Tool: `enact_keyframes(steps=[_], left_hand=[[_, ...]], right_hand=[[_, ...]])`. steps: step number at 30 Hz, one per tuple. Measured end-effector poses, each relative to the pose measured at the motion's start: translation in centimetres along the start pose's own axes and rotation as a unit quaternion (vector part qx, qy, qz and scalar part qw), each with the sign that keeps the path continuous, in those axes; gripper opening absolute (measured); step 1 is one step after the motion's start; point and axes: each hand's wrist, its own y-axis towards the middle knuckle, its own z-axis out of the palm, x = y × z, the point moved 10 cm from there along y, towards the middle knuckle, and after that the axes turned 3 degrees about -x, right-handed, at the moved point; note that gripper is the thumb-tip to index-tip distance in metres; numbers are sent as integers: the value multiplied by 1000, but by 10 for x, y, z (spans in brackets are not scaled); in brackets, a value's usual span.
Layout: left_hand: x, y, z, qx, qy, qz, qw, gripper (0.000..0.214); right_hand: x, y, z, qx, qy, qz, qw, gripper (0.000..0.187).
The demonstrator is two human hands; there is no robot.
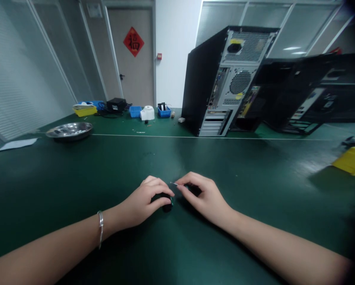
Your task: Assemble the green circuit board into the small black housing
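My left hand (150, 200), with a silver bracelet on its wrist, is closed around a small black round part (167, 206) on the green table (121, 166). A bit of green shows on the part's right side; its exact kind is unclear. Just to the right, my right hand (203, 194) pinches a thin, light-coloured metal piece (174, 183) between thumb and fingertips. This piece points left toward the left fingertips, slightly above the black part. Too little of it shows to tell its kind.
A computer tower (207, 79) stands at the back, with more dark cases (311, 87) to its right. At back left are a metal dish (70, 130), a yellow tray (84, 111), blue trays (135, 112) and a white plastic part (147, 113). A yellow bin (352, 160) sits far right.
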Motion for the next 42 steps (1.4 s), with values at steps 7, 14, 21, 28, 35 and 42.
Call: enact_keyframes(steps=[7,14,21,28,35,42], left_hand=[[2,0,0,-1,5,-2,1000,21],[3,-2,-5,-24,-6,-32,999,12],[6,-4,-4,-13,8,-50,999,32],[1,-4,-2,-7,74,-25,997,37],[0,-3,-2,-5,62,-19,998,31],[-1,-3,-7,-30,16,-10,999,28]], right_hand=[[-3,0,6,26,-6,11,1000,13],[-6,-1,16,104,-45,34,993,20],[-2,-5,25,193,-97,35,976,33],[-8,-5,28,197,-98,58,974,26],[-7,-5,28,190,-99,56,975,20],[-4,-6,25,157,-105,37,981,17]])
